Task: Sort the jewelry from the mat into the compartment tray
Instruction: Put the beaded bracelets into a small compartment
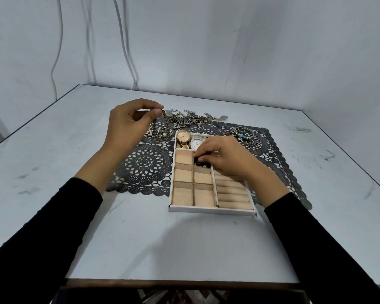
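Observation:
A white compartment tray (211,209) with beige cells lies on a dark lace mat (145,165). A gold watch (183,138) and a white-faced watch (196,143) lie in its far compartment. My right hand (225,159) pinches a black beaded piece (200,162) inside an upper small cell. My left hand (130,125) pinches the top of a beaded chain (160,130) that hangs down to the mat's far left. A heap of metal chains (189,117) lies along the mat's far edge. Several rings (248,137) sit at the far right of the mat.
The mat and tray sit on a pale grey table (53,172) against a white wall. Cables (127,51) hang down the wall behind. The table's near edge (180,280) is close to my body.

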